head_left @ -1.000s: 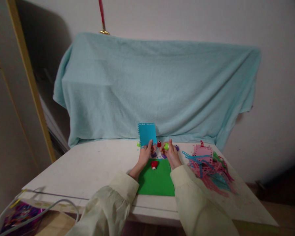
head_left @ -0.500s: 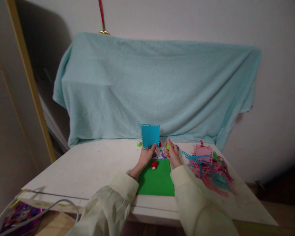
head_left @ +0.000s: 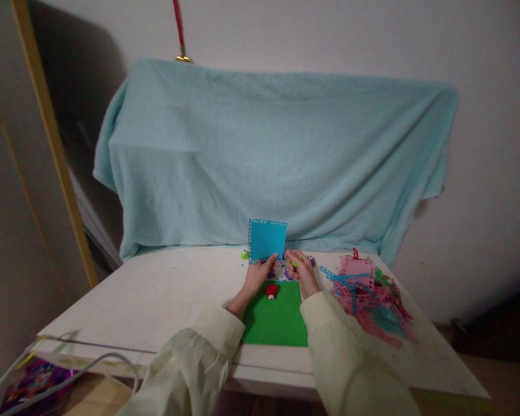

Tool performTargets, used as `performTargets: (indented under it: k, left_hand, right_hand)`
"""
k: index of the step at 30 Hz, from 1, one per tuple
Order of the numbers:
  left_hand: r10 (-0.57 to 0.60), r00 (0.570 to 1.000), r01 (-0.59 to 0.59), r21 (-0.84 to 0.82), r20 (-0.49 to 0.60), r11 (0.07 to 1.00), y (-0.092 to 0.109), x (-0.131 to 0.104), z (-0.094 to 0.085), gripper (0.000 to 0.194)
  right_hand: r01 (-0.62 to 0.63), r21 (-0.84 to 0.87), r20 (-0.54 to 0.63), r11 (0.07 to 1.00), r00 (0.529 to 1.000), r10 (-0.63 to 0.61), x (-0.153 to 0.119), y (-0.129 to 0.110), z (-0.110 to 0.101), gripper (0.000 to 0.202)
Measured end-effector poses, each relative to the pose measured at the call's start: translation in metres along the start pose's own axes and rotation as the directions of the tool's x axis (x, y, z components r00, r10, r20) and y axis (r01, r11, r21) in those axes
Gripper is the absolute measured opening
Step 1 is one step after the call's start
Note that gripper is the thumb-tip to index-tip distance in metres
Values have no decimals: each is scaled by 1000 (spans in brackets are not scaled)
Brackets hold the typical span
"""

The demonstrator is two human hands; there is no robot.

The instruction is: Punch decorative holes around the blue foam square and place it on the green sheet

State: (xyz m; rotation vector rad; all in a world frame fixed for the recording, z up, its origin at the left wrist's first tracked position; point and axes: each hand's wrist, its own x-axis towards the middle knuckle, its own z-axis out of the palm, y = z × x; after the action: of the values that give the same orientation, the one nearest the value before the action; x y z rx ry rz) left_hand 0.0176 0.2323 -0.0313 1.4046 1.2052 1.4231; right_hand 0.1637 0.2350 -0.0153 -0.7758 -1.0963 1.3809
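Observation:
A square of blue paper [head_left: 267, 240] stands upright above the table, with small holes punched along its left, top and bottom edges. My left hand [head_left: 256, 277] pinches it at the lower edge. Just right of the sheet, my right hand [head_left: 301, 271] is closed around a small green craft punch [head_left: 295, 262], mostly hidden by the fingers. A red craft punch [head_left: 271, 292] lies on a green sheet [head_left: 275, 320] below my hands. Another green punch [head_left: 244, 254] sits left of the paper, and purple punches [head_left: 289, 274] are partly covered behind my hands.
Punched pink, blue and green paper strips [head_left: 372, 300] are heaped on the right of the white table [head_left: 156, 294]. Blue paper bits are scattered beneath my hands. A light blue cloth [head_left: 277, 156] hangs behind the table. A pale cable [head_left: 99, 358] loops at the front left.
The blue paper has shifted slightly right and turned a little. My right hand, with the green punch, has tipped left towards the paper's right edge.

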Motion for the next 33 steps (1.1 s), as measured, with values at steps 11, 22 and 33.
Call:
performTargets:
  k: [11, 22, 33]
  left_hand:
    - [-37, 998, 34, -61, -57, 998, 14, -3, -2, 62]
    - [21, 1000, -20, 18, -22, 1000, 12, -2, -2, 63]
    - [-6, 1000, 7, 11, -19, 1000, 11, 0, -2, 62]
  right_hand:
    - [70, -208, -101, 976, 991, -93, -2, 1, 0, 29]
    - [37, -209, -39, 977, 998, -47, 1, 7, -3, 30]
    - [-8, -125, 1, 992, 1000, 8, 0, 4, -1, 31]
